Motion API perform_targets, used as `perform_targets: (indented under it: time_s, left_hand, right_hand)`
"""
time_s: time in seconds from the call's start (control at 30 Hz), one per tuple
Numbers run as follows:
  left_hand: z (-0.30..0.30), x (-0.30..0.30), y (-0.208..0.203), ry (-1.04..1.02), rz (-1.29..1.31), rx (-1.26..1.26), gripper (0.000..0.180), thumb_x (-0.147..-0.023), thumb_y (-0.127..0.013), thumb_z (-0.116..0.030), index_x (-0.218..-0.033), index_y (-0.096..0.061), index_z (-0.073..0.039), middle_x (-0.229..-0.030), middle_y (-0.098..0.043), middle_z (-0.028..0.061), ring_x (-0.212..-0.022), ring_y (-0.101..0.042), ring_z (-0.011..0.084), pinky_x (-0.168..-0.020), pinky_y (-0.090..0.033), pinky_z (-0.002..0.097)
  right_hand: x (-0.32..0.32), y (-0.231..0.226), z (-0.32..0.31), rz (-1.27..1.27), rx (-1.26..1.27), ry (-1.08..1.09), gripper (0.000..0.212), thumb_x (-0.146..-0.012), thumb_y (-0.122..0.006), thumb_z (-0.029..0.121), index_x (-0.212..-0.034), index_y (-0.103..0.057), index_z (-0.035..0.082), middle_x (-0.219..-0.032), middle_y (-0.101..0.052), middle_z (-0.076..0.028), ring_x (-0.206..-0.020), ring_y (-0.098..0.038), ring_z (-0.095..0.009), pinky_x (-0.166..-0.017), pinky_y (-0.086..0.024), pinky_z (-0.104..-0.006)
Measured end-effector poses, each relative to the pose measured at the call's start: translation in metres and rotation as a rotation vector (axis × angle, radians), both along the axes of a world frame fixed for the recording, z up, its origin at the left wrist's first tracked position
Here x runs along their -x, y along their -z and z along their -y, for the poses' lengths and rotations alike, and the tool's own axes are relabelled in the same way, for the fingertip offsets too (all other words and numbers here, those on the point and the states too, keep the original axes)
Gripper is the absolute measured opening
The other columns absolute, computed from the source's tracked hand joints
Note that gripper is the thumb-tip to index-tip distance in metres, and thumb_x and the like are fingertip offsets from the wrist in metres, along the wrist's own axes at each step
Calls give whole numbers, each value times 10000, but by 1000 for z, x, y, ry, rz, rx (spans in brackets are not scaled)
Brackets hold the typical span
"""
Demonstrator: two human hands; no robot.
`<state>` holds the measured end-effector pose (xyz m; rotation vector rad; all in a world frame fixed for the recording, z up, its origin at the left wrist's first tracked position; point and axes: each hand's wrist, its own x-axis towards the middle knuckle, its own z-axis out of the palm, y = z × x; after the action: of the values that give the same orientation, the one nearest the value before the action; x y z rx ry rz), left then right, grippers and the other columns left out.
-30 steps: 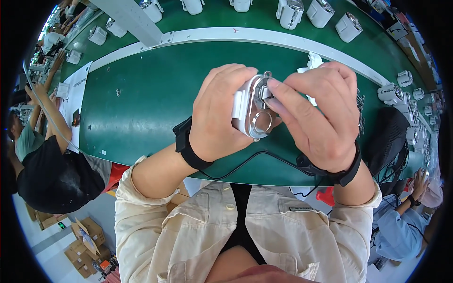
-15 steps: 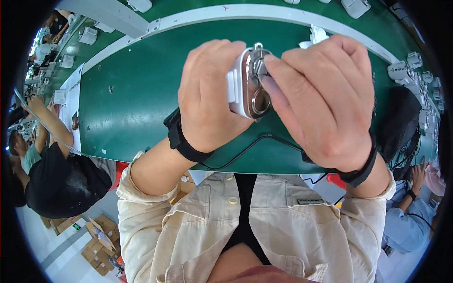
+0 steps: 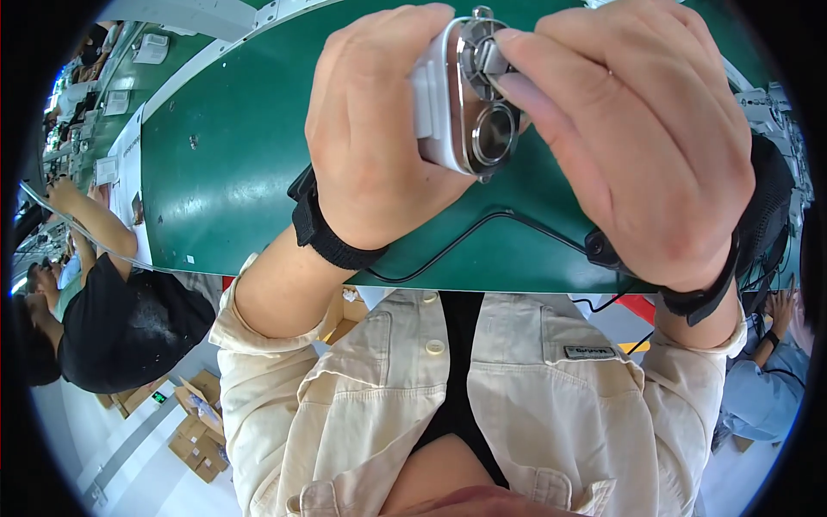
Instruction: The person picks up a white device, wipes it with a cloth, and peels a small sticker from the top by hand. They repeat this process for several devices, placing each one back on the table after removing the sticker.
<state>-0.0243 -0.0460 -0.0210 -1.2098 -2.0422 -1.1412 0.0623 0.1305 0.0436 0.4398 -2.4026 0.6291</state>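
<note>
Above the green tabletop, my left hand [image 3: 366, 129] is wrapped around a white handheld device [image 3: 437, 108] with ribbed sides. A shiny, mirror-like metallic face [image 3: 469, 129] is turned to the right, with a small metal loop [image 3: 482, 12] at its top end. Low on that face sits a round glossy disc with a chrome ring [image 3: 494, 135]. My right hand [image 3: 646, 142] pinches a small silvery knob [image 3: 492, 59] on the upper part of the face, between thumb and forefinger. Its other fingers are curled, and their tips are partly hidden.
A black cable [image 3: 465, 231] runs along the near part of the green table [image 3: 233, 181]. Dark mesh fabric [image 3: 765, 202] lies at the right. At the left sits a person in a black shirt [image 3: 129, 319]; another in blue [image 3: 762, 396] is at the right. Cardboard boxes [image 3: 198, 448] stand on the floor.
Both hands and the device have risen in the picture and look larger. My right hand has shifted right, its fingertips still at the knob. My left hand keeps its hold on the device.
</note>
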Motion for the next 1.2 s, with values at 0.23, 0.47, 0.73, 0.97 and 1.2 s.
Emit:
perform_targets:
  time_s: [0.23,0.47,0.73,0.97,1.2]
  left_hand:
    - [-7,-8,-16,-57,68,49,530,-696,-805,-171,-1116,-530,0,-968,-623,141,-818,-628,238,-725,-503,307]
    - [-13,-5,-28,-112,106,92,371,-773,-727,-154,-1060,-559,9,-909,-623,170,-746,-630,303,-664,-506,328]
    - [1,8,-11,275,177,-41,815,-597,-901,-159,-1238,-420,-10,-1136,-558,127,-964,-603,181,-821,-501,278]
    - [-7,1,-10,340,221,-179,761,-581,-897,-143,-1202,-468,-43,-1048,-603,114,-873,-642,213,-724,-523,299]
    - [-5,3,-10,413,176,-197,787,-581,-896,-126,-1218,-441,-47,-1065,-593,131,-931,-621,242,-774,-510,321]
  right_hand:
    - [-5,-1,-10,137,105,-23,286,-729,-678,41,-1001,-656,-43,-919,-614,-99,-794,-589,-214,-713,-455,-333]
    - [15,-14,20,245,205,-45,281,-774,-655,43,-1041,-654,-43,-958,-619,-96,-836,-593,-199,-735,-464,-319]
    - [9,-9,-2,231,244,-89,277,-819,-632,45,-1081,-652,-44,-996,-624,-94,-878,-598,-185,-757,-472,-305]
    - [16,18,14,697,1297,-519,413,-926,-568,152,-1300,-521,-15,-1216,-575,-86,-1108,-540,-157,-964,-416,-276]
    - [14,17,16,640,1165,-506,504,-937,-569,226,-1365,-446,-8,-1278,-544,-105,-1140,-532,-167,-968,-421,-301]
